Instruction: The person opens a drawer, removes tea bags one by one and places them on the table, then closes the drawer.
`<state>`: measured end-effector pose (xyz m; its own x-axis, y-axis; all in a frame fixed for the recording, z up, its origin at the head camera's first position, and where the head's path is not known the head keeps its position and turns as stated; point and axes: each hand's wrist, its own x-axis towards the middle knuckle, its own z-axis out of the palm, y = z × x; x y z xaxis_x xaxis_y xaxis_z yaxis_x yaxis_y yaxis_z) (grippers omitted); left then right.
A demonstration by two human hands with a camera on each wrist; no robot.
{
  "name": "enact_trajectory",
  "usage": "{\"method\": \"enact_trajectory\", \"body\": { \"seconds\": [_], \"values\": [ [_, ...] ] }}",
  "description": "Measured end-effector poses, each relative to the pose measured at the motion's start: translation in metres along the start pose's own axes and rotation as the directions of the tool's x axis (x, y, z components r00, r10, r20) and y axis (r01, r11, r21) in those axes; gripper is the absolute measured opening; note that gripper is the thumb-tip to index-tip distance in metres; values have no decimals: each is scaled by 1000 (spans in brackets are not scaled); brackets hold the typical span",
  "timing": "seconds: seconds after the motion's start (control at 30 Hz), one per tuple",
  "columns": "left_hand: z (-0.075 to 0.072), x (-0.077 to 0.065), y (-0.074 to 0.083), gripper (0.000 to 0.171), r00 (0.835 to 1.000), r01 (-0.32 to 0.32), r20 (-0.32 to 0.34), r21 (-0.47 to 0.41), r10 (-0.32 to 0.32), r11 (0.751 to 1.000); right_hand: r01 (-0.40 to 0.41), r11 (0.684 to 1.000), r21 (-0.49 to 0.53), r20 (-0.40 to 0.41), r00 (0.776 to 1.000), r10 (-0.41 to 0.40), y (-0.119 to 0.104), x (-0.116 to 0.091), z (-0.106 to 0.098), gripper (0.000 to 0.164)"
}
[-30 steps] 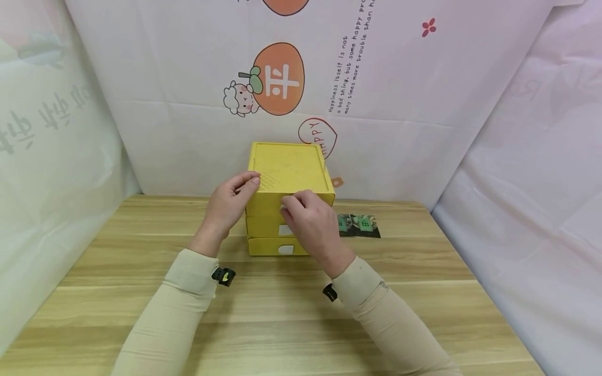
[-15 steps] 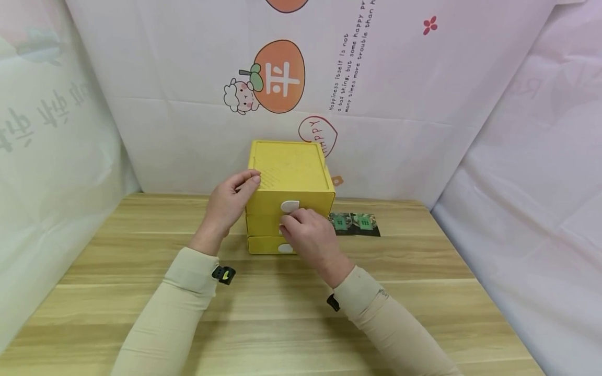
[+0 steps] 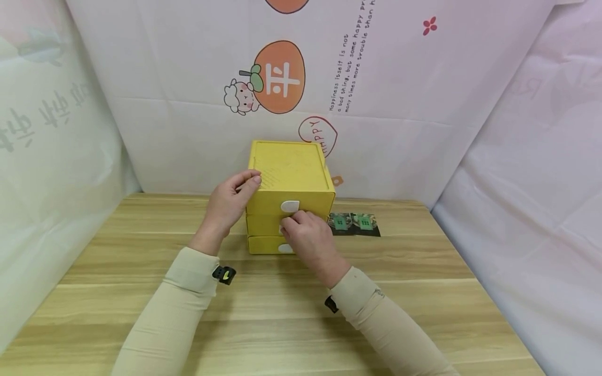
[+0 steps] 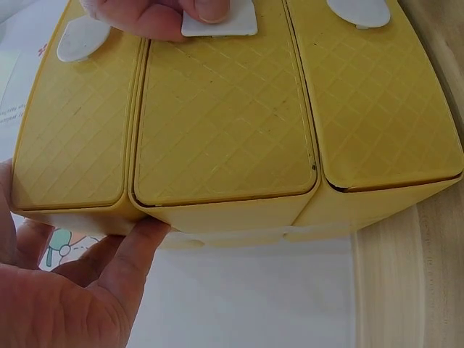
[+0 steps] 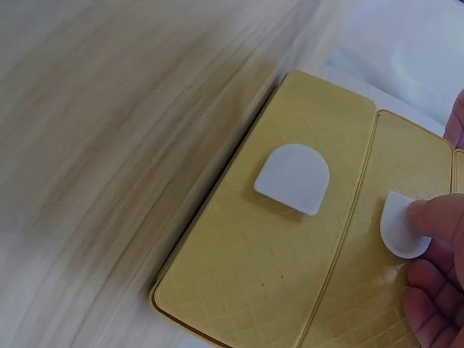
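Note:
A yellow drawer box (image 3: pixel 291 167) with three stacked drawers stands on the wooden table, all fronts about flush. My left hand (image 3: pixel 228 203) grips its upper left edge, with fingertips over the top and others against the side, as the left wrist view shows. My right hand (image 3: pixel 310 240) pinches the white tab (image 5: pixel 399 226) of the middle drawer (image 4: pixel 225 123) between thumb and fingers. Above it, the top drawer's white tab (image 3: pixel 290 206) is untouched. The bottom drawer (image 5: pixel 268 275) carries a similar rounded white tab (image 5: pixel 296 177).
A dark printed card with green pictures (image 3: pixel 364 223) lies right of the box. Behind rises a white printed cloth (image 3: pixel 376 146), close to the box's back. More white cloth hangs at both sides. Wooden tabletop (image 3: pixel 263 324) stretches in front, under my forearms.
My right hand has gone down from the top drawer's tab to the middle drawer's tab and now pinches it. The left hand and the box have stayed in place.

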<state>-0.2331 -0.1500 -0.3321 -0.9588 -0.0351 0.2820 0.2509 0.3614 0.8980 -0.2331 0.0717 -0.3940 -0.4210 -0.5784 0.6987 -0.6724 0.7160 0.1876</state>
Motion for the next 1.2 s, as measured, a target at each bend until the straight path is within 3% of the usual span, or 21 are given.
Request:
{"method": "enact_trajectory", "body": {
  "seconds": [0.53, 0.8, 1.2],
  "values": [
    [2, 0, 0, 55, 1000, -1, 0, 4, 1, 1000, 0, 998, 62, 23, 1000, -1, -10, -10, -15, 3],
    [1, -1, 0, 55, 1000, -2, 10, 8, 2, 1000, 32, 998, 53, -63, 998, -29, -15, -16, -19, 8],
    [1, -2, 1, 56, 1000, 2, 16, 11, -2, 1000, 36, 998, 50, -53, 998, -33, -20, -22, -26, 9]
  ]
}}
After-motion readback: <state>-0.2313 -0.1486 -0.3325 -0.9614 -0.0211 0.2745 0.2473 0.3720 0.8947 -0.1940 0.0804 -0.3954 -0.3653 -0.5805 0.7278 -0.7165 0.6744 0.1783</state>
